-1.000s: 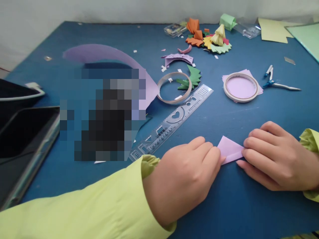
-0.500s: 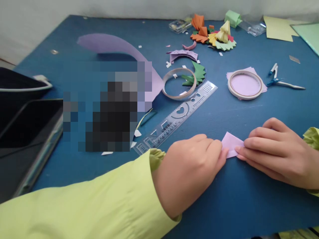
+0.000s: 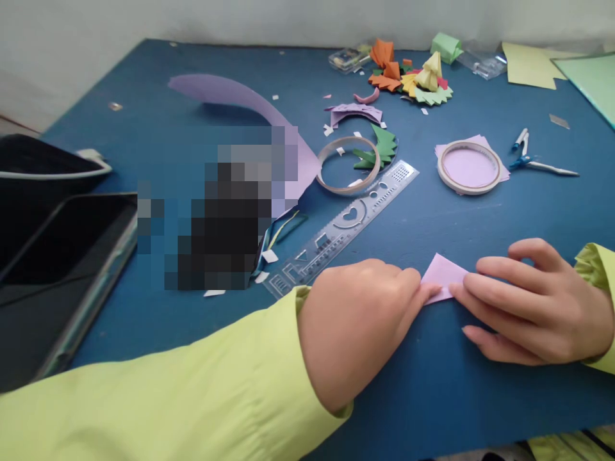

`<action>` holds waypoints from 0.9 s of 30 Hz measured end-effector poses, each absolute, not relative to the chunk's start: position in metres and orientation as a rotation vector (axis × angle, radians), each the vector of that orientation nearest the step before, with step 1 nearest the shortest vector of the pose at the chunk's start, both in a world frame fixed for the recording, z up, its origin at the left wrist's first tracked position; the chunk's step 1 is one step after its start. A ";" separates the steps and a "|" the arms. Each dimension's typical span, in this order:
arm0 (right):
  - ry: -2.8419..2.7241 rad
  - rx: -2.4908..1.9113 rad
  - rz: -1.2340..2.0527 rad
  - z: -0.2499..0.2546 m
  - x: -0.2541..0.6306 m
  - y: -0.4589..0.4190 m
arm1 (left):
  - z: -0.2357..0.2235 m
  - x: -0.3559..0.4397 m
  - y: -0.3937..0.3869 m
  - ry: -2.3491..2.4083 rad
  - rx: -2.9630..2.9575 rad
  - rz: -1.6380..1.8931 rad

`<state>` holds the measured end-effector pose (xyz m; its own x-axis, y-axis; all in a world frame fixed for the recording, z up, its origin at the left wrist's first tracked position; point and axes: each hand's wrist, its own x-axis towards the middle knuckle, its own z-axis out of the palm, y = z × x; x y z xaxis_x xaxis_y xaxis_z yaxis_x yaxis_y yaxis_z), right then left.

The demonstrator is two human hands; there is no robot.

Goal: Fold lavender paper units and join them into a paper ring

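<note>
Blue table [image 3: 480,410] stretching back to a pale wall, littered with paper scraps. Near its front edge, lying flat, a small folded lilac paper [image 3: 442,276], pinned between both hands. Left hand [image 3: 358,326] curling loosely, knuckles up, fingertips pressing down on the paper's left edge. Right hand [image 3: 531,307] lying with fingers stretched out and slightly spread, fingertips pressing on the paper's right edge. Lime-green sleeves covering both wrists. Just behind the left hand, lying slantwise, a clear stencil ruler [image 3: 343,230]. Further back toward the middle, two tape rolls [image 3: 346,165], the right-hand one sitting on lilac paper. Near the right edge, a compass [image 3: 533,161]. At the far edge, heaped, a pile of folded coloured paper [image 3: 413,80]. At the left edge, resting, a dark tablet [image 3: 62,256].
</note>
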<state>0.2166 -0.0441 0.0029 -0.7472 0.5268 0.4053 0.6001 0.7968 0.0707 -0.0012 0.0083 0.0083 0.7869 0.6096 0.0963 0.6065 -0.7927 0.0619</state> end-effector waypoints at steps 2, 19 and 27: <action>-2.619 -0.813 -0.272 0.002 0.217 -0.045 | 0.010 0.000 0.010 1.018 2.897 0.139; -2.653 -0.861 0.038 0.002 0.219 -0.034 | 0.006 -0.001 0.009 0.988 2.923 0.201; -2.580 -0.720 -0.174 0.003 0.220 -0.038 | 0.005 0.001 -0.003 0.639 3.207 0.673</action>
